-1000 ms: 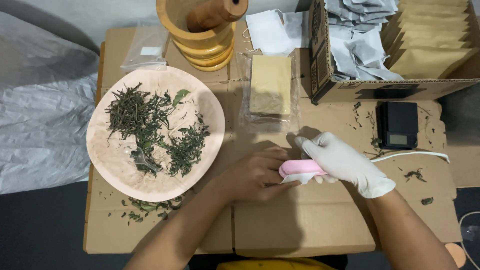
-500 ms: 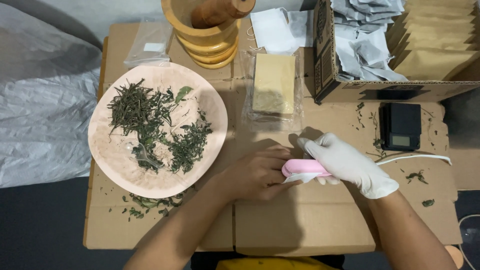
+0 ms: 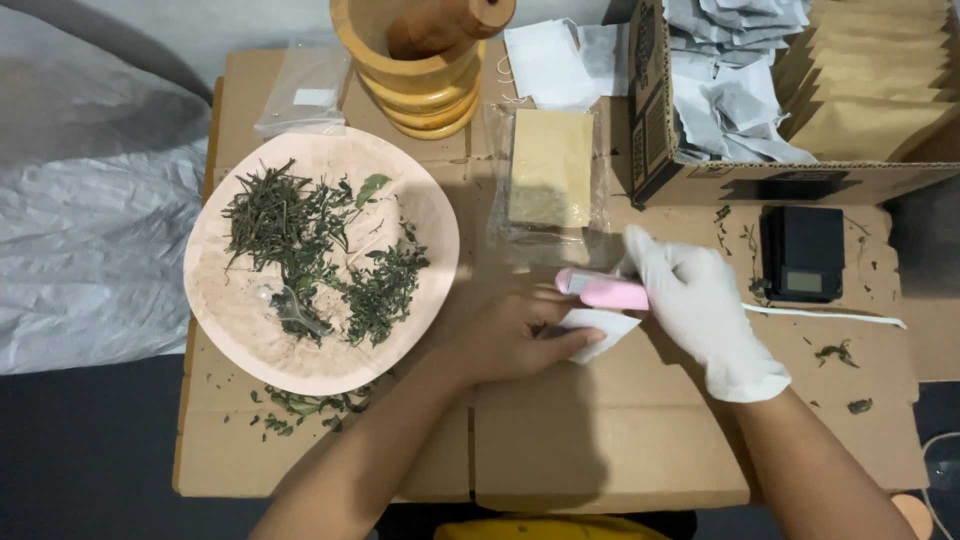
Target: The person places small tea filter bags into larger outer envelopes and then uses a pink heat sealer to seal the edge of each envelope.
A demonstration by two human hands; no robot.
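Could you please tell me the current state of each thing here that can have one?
Left hand: bare, pressing white sachet.
Right hand: gloved, gripping pink sealer.
Pink sealer: over the sachet's edge.
Cardboard box: open, filled with sachets.
Wooden mortar: upright, pestle inside.
Pink plate: holding dried herbs.

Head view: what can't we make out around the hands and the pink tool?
- Pink handheld device: its far end is covered by the gloved right hand, so its grip there is unseen.
- White sachet: partly under the bare left hand; contents not visible.
- Black scale: display too small to read.
- Cardboard box: cut off by the top and right edges.
- Wooden mortar: top cropped.
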